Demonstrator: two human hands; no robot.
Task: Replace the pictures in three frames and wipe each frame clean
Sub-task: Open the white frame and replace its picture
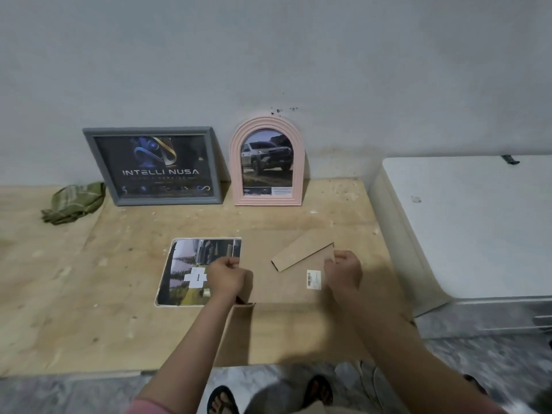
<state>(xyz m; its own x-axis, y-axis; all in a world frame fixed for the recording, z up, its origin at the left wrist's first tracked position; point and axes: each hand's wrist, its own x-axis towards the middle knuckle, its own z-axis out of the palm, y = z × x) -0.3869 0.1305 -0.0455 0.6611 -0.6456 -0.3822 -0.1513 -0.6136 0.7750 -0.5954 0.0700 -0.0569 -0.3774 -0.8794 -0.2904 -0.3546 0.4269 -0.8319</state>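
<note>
Working on frame no. 3, centre-right: left hand (pixel 226 276) & right hand (pixel 343 268) both curled, pinching the backing (pixel 286 282) at its edges. Grey frame (pixel 153 165) & pink frame (pixel 267 162) stand upper centre, look filled. Print (pixel 182 273) lies left of backing. Cloth (pixel 74 203) far left; wiping status unclear.

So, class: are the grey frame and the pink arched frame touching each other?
Apart. The head view shows a strip of wall and tabletop between the grey frame and the pink arched frame, both leaning against the wall.
</note>
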